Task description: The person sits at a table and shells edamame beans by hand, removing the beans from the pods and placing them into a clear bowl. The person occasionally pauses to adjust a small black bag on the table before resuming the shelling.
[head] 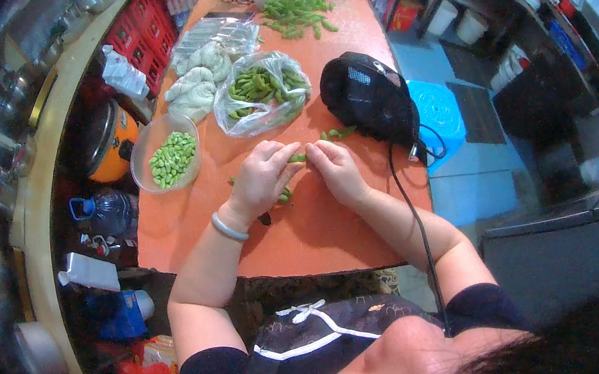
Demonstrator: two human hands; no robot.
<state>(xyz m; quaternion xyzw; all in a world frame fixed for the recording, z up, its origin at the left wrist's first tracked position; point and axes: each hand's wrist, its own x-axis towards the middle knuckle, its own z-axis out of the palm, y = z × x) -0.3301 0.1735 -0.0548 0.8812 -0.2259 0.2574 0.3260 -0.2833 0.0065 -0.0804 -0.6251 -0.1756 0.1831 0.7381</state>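
Note:
Between my two hands is a green bean pod (pixel 297 158), its ends pinched by the fingertips. My left hand (pixel 264 174), with a pale bangle at the wrist, grips its left end. At the pod's right end are the closed thumb and fingers of my right hand (pixel 336 171). Several green pieces (pixel 285 194) lie on the orange table under my left hand, partly hidden by it. To the left, a clear plastic bowl (pixel 139 177) holds shelled green beans (pixel 174 159). Beyond my hands, an open clear plastic bag (pixel 243 127) contains whole pods (pixel 258 86).
A black mesh bag (pixel 364 96) with a cord (pixel 407 195) lies right of my hands, near a few pods (pixel 339 133). Rumpled pale cloths (pixel 193 90) lie behind the bowl. A pod heap (pixel 296 8) is at the far end. A blue stool (pixel 440 111) stands beside the table.

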